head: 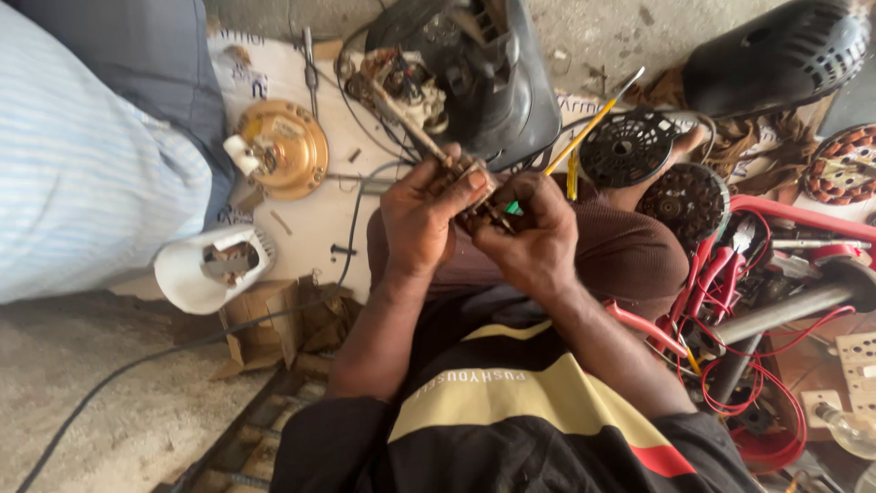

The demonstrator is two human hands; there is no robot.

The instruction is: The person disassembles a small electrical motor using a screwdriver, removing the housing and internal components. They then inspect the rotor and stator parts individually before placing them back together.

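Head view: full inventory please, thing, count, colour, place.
small switch part: 1, brown and metal, held between both hands
screwdriver: 1, yellow shaft, green handle end, in right hand
brass disc: 1, gold, on white sheet, upper left
white housing: 1, white, left of the arms
black fan body: 1, black, top centre
black grille wheel: 1, black, upper right
copper-wound stator: 1, copper, right edge
red wires: several, red, lower right
cardboard scraps: several, brown, floor, lower left
left hand: 1, gripping the part
right hand: 1, holding screwdriver
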